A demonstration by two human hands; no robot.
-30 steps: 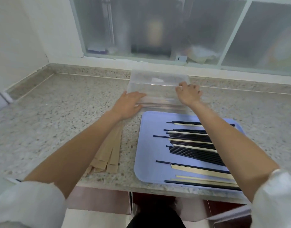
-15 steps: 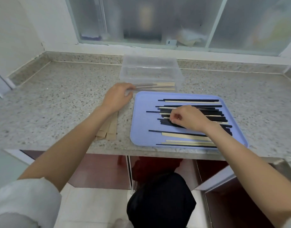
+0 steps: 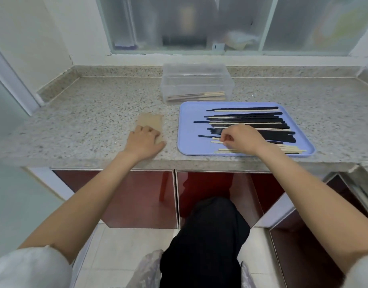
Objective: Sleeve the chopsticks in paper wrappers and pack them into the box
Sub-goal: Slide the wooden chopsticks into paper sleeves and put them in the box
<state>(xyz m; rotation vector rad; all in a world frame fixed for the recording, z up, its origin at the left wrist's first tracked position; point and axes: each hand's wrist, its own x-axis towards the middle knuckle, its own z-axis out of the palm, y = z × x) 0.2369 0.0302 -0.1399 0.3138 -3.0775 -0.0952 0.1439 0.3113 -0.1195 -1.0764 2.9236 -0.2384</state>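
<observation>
Many chopsticks loose on tray; few sleeved in box behind. Right hand pinches pale sticks; left hand flat on paper wrappers. Risk: crowded pile, fingers may drag neighbours or mismatch a pair.

Both bare arms reach forward from white sleeves. The left hand lies flat, palm down, on the near left. Its fingers are straight and close together, and the thumb sticks out to the right. The right hand is on the near right, knuckles up. Its fingers are curled in and pinch at their tips.
</observation>
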